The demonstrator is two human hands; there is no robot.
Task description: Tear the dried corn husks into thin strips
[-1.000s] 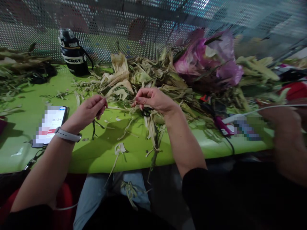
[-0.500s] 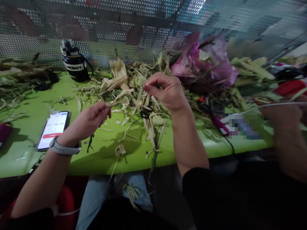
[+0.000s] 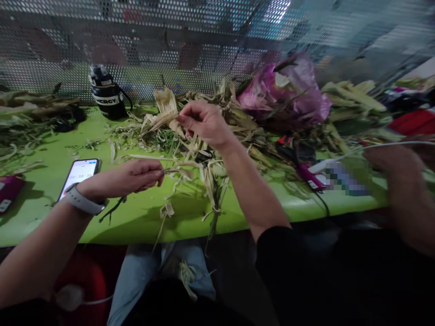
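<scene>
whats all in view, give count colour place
perforated screen: one, grey, back
table: one, green, centre
corn husks: many, tan and green, across table
bottle: one, black, back left
plastic bag: one, purple, back right
phone: one, white screen, left
boxlike items: two, magenta, left and right
white cables: two, right, lower left
seat: one, red, lower left
unclear items: several, red and black, right
co-worker's hand: one, right
jeans: one pair, blue, below
watch: one, grey, left wrist
left hand: one, centre, holding husk strip
right hand: one, above husks

Black bottle [image 3: 113,110] reads "ERGY", the start's not legible lol; phone [image 3: 80,170] timer shows "38", other digits too blurry.
</scene>
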